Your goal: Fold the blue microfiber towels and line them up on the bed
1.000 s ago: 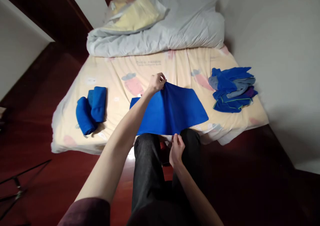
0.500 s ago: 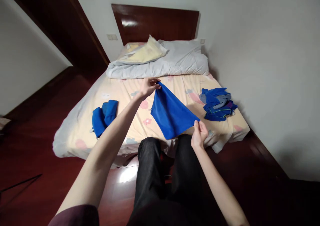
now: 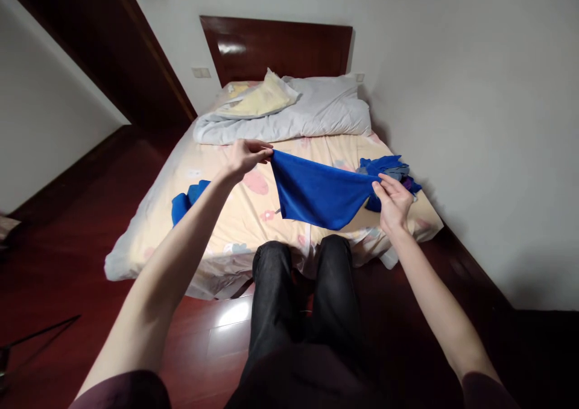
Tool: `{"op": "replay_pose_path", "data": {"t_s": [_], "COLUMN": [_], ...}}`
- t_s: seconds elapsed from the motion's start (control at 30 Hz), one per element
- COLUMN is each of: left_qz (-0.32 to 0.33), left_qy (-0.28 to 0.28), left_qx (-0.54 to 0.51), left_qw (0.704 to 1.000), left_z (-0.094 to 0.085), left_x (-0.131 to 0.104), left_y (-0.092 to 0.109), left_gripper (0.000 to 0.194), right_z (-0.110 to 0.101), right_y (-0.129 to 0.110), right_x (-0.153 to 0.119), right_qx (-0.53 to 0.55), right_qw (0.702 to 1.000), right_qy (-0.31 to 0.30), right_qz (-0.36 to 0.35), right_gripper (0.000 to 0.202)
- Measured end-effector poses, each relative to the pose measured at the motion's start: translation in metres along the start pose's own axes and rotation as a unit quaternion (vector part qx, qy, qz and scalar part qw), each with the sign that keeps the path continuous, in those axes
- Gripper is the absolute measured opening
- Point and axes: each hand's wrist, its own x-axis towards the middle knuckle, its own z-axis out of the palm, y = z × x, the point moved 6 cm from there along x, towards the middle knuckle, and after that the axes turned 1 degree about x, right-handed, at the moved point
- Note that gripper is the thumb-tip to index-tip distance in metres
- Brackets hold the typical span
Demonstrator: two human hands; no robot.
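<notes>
1 blue cloth (image 3: 321, 193) is suspended by 2 hands above the patterned bed (image 3: 226, 222), beyond the knees (image 3: 274, 261). Its upper left corner is pinched between the fingers of the left hand (image 3: 248, 157); its right end is gripped between the thumb and fingers of the right hand (image 3: 394, 204). The upper edge is drawn out between both hands and slopes slightly down to the right; the lower edge is left hanging. The folded blue fabric (image 3: 190, 198) is placed on the left side of the bed, partly hidden by the left forearm. The crumpled clothes pile (image 3: 394, 169) is located on the right side, partly covered from view by the cloth and right hand. The grey quilt (image 3: 321, 110) is bunched near the headboard (image 3: 283, 50).
</notes>
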Motion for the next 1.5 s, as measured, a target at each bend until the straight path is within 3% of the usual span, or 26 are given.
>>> {"op": "replay_pose_path", "data": {"t_s": [0.27,0.47,0.6,0.77,0.87,0.97,1.03,1.13,1.2,1.27,1.4,1.5], "left_qz": [-0.076,-0.088,-0.117,-0.141,-0.1,-0.02,0.024,0.057,0.053,0.027,-0.09,-0.191], "left_qy": [-0.019,-0.024,-0.004,0.03,0.075,0.136,0.17,0.193,0.192,0.176,0.099,0.048], "left_qx": [-0.051,-0.033,-0.026,-0.054,-0.065,-0.063,-0.054,-0.031,-0.012,0.013,0.095,0.154], "left_qw": [0.996,0.995,0.993,0.988,0.99,0.989,0.984,0.979,0.98,0.984,0.986,0.968], "left_z": [-0.031,-0.052,-0.057,-0.058,-0.066,-0.079,-0.086,-0.09,-0.087,-0.079,-0.053,-0.034], "left_x": [-0.036,-0.042,-0.032,0.0,0.028,0.051,0.057,0.045,0.023,-0.007,-0.076,-0.121], "left_y": [0.003,-0.008,-0.026,-0.063,-0.072,-0.066,-0.062,-0.07,-0.09,-0.122,-0.21,-0.274], "left_gripper": [0.04,0.039,0.035,0.028,0.028,0.035,0.041,0.05,0.058,0.064,0.058,0.05], "right_z": [-0.012,0.001,0.035,0.109,0.154,0.184,0.192,0.183,0.168,0.149,0.113,0.093], "right_y": [-0.017,-0.005,0.027,0.076,0.093,0.095,0.094,0.106,0.125,0.153,0.222,0.274], "right_x": [0.001,0.018,0.045,0.078,0.1,0.122,0.129,0.12,0.1,0.07,-0.003,-0.052], "right_qx": [0.008,0.022,0.033,0.047,0.055,0.066,0.073,0.066,0.053,0.04,-0.008,-0.094], "right_qw": [0.99,0.971,0.954,0.94,0.955,0.978,0.985,0.989,0.99,0.989,0.967,0.93], "right_qy": [-0.081,-0.147,-0.178,-0.201,-0.172,-0.15,-0.143,-0.133,-0.127,-0.131,-0.19,-0.232], "right_qz": [0.115,0.187,0.238,0.271,0.235,0.132,0.057,0.001,0.017,0.062,0.171,0.27], "right_gripper": [0.042,0.038,0.027,0.017,0.019,0.028,0.031,0.034,0.036,0.04,0.046,0.047]}}
